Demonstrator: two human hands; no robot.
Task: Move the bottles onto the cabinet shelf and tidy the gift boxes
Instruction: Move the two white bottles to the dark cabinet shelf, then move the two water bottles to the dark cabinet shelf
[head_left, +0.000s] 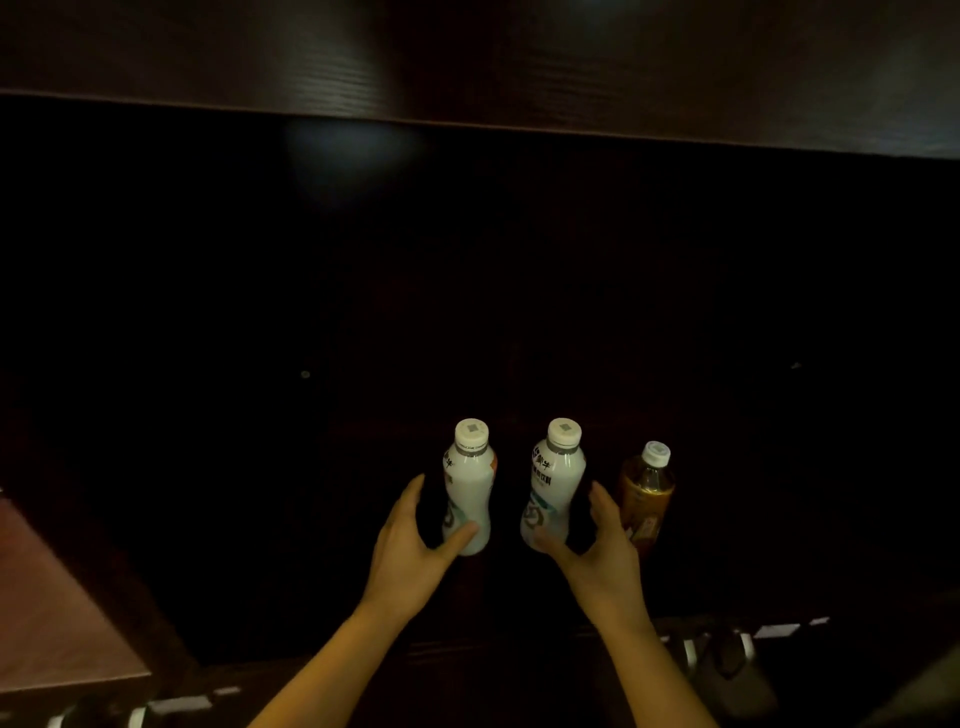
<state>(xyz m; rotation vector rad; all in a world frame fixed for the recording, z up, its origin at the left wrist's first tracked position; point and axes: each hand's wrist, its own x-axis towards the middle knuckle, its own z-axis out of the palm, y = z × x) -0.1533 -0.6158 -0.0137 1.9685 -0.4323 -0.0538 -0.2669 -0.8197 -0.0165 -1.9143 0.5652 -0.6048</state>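
Two bare forearms reach forward into the dark cabinet. The left hand (402, 540) has its fingers spread around the left white plastic bottle (467, 493), thumb on its lower part; the right hand (605, 543) cups the right white plastic bottle (553, 488) likewise. Just right stands an amber tea bottle (645, 493), all upright on the dark wooden shelf (260, 519).

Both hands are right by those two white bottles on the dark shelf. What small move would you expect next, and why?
Probably both hands draw back. The left white bottle and right white bottle stand upright beside the amber bottle, and the left hand and right hand look spread open, thumbs just touching the bases.
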